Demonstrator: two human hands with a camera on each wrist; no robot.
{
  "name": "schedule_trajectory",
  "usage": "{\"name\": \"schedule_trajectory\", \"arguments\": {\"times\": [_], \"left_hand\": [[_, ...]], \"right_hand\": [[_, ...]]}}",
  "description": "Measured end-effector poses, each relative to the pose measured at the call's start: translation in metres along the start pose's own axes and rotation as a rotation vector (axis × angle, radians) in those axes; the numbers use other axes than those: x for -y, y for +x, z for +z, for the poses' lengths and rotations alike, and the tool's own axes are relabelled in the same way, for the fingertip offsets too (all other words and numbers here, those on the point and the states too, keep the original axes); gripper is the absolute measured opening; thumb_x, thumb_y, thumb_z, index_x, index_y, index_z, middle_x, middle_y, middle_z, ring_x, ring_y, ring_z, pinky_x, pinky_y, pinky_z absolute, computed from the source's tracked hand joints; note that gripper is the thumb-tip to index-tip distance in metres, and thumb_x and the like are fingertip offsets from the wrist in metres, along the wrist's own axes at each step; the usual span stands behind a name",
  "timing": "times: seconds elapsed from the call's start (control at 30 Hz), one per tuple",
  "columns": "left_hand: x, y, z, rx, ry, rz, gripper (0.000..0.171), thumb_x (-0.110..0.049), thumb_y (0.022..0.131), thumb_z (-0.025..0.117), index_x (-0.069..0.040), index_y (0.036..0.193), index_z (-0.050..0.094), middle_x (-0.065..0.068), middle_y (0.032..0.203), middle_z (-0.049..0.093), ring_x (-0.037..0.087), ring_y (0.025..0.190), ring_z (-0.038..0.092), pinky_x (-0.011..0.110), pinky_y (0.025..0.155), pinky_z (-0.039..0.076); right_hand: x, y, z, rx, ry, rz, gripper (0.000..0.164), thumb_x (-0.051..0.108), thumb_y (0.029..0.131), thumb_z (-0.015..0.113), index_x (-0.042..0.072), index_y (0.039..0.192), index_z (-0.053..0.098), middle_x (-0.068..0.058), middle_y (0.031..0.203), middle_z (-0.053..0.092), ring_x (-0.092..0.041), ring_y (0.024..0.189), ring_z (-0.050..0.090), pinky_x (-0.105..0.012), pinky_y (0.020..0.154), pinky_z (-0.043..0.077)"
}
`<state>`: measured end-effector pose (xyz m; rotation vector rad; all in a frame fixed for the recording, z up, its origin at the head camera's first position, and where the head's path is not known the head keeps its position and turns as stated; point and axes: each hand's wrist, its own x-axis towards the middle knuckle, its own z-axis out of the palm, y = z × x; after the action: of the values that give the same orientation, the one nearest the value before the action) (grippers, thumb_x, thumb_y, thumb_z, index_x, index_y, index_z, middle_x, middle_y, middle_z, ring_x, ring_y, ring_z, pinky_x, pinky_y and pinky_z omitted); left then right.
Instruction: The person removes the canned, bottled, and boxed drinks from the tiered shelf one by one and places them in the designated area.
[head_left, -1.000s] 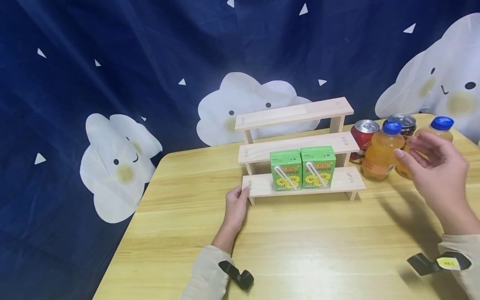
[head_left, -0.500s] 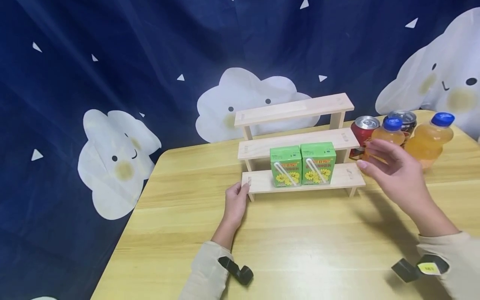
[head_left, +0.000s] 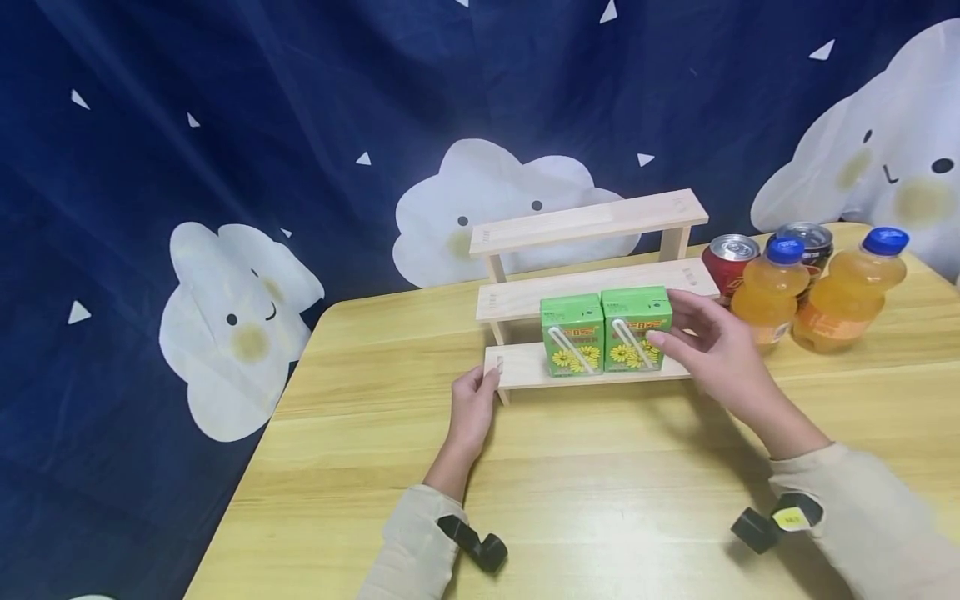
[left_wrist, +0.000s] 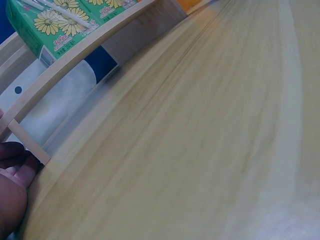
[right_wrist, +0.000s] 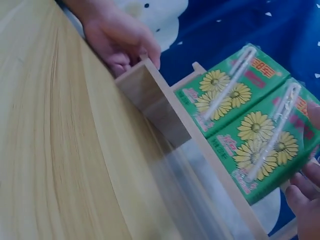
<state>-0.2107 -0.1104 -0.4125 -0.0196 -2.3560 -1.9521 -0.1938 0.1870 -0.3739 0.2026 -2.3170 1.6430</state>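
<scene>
Two green drink cartons with yellow flowers and wrapped straws stand side by side on the lowest step of a pale wooden three-step shelf [head_left: 592, 222]. My right hand [head_left: 716, 346] is at the right drink carton [head_left: 636, 329], its thumb on the front and its fingers round the right side; some fingertips are hidden behind. The left drink carton [head_left: 572, 336] touches its neighbour. At the lowest step's left end, my left hand [head_left: 472, 410] grips the board, thumb on top. In the right wrist view, the left hand's [right_wrist: 120, 40] fingers curl by the shelf's leg.
Right of the shelf stand two orange drink bottles [head_left: 767, 296] [head_left: 847, 292] with blue caps. A red can [head_left: 727, 262] and a dark can [head_left: 813, 242] are behind them. Everything rests on a wooden table [head_left: 570, 492] before a dark blue cloud-print curtain [head_left: 315, 100].
My right hand has moved left, from near the bottles to the right drink carton. My left hand has stayed on the shelf's end. The cartons stand where they were.
</scene>
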Motion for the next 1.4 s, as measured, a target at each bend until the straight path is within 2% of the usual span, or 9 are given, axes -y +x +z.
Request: {"name": "schedule_trajectory", "arguments": {"times": [0.1, 0.23, 0.37, 0.6, 0.83, 0.97, 1.07, 1.23, 1.4], "left_hand": [[0.0, 0.0, 0.001, -0.004, 0.0, -0.001, 0.023, -0.008, 0.093, 0.05, 0.007, 0.081, 0.061, 0.005, 0.069, 0.047, 0.01, 0.065, 0.041, 0.021, 0.06, 0.039], [-0.001, -0.001, 0.001, 0.007, 0.0, -0.002, 0.024, -0.008, 0.093, 0.049, 0.009, 0.078, 0.058, 0.005, 0.069, 0.046, 0.01, 0.063, 0.04, 0.02, 0.059, 0.038], [-0.002, -0.001, 0.0, 0.018, 0.009, -0.007, 0.024, -0.009, 0.094, 0.049, 0.008, 0.08, 0.059, 0.003, 0.071, 0.046, 0.01, 0.066, 0.04, 0.02, 0.061, 0.039], [-0.001, -0.001, -0.002, 0.009, 0.016, -0.007, 0.024, -0.01, 0.094, 0.049, 0.008, 0.092, 0.064, 0.002, 0.073, 0.049, 0.011, 0.07, 0.044, 0.022, 0.064, 0.042], [0.0, -0.001, -0.002, 0.017, 0.01, -0.001, 0.024, -0.01, 0.094, 0.049, 0.009, 0.086, 0.062, 0.003, 0.072, 0.047, 0.012, 0.069, 0.043, 0.021, 0.064, 0.041], [0.0, -0.001, -0.002, 0.016, 0.001, 0.002, 0.024, -0.009, 0.094, 0.049, 0.01, 0.09, 0.063, 0.003, 0.072, 0.047, 0.012, 0.069, 0.043, 0.021, 0.063, 0.041], [0.0, -0.001, -0.001, 0.014, -0.001, 0.002, 0.023, -0.008, 0.094, 0.049, 0.01, 0.088, 0.062, 0.003, 0.072, 0.047, 0.013, 0.069, 0.043, 0.021, 0.063, 0.04], [0.0, -0.001, -0.001, 0.013, -0.001, 0.006, 0.024, -0.008, 0.094, 0.049, 0.008, 0.078, 0.057, 0.004, 0.07, 0.045, 0.015, 0.069, 0.043, 0.021, 0.062, 0.039], [0.0, -0.001, -0.002, 0.015, -0.003, 0.002, 0.024, -0.009, 0.094, 0.048, 0.01, 0.093, 0.064, 0.002, 0.075, 0.05, 0.013, 0.072, 0.044, 0.021, 0.064, 0.041]], "right_hand": [[-0.002, 0.002, 0.005, 0.015, -0.028, 0.006, 0.061, 0.019, 0.084, 0.071, 0.006, 0.138, 0.045, -0.006, 0.119, 0.058, 0.006, 0.1, 0.053, -0.008, 0.083, 0.043], [-0.004, 0.005, 0.009, 0.036, -0.056, 0.001, 0.063, 0.021, 0.084, 0.071, 0.007, 0.139, 0.044, -0.017, 0.127, 0.055, 0.001, 0.107, 0.053, -0.008, 0.084, 0.043], [-0.007, 0.006, 0.011, 0.049, -0.07, -0.014, 0.061, 0.021, 0.085, 0.07, 0.008, 0.139, 0.044, -0.017, 0.13, 0.054, -0.003, 0.11, 0.053, -0.009, 0.085, 0.043], [-0.01, 0.006, 0.01, 0.047, -0.063, -0.031, 0.06, 0.019, 0.085, 0.069, 0.007, 0.138, 0.045, -0.019, 0.128, 0.056, 0.007, 0.103, 0.052, -0.008, 0.084, 0.043], [-0.013, 0.006, 0.009, 0.036, -0.061, -0.078, 0.058, 0.014, 0.084, 0.07, 0.006, 0.137, 0.047, -0.02, 0.122, 0.058, 0.01, 0.098, 0.053, -0.007, 0.081, 0.044], [-0.015, 0.006, 0.006, 0.037, -0.073, -0.093, 0.058, 0.013, 0.084, 0.07, 0.006, 0.137, 0.048, -0.02, 0.121, 0.058, 0.012, 0.098, 0.053, -0.007, 0.08, 0.044], [-0.015, 0.005, 0.002, 0.042, -0.087, -0.085, 0.057, 0.014, 0.084, 0.07, 0.006, 0.136, 0.048, -0.021, 0.122, 0.058, 0.012, 0.098, 0.052, -0.007, 0.081, 0.044], [-0.015, 0.004, -0.006, 0.053, -0.121, -0.023, 0.055, 0.019, 0.085, 0.069, 0.008, 0.136, 0.049, -0.018, 0.123, 0.059, 0.014, 0.098, 0.051, -0.006, 0.079, 0.043], [-0.015, 0.002, -0.015, 0.064, -0.135, -0.031, 0.054, 0.019, 0.086, 0.069, 0.007, 0.135, 0.049, -0.02, 0.121, 0.058, 0.016, 0.096, 0.05, -0.005, 0.077, 0.043]]}}
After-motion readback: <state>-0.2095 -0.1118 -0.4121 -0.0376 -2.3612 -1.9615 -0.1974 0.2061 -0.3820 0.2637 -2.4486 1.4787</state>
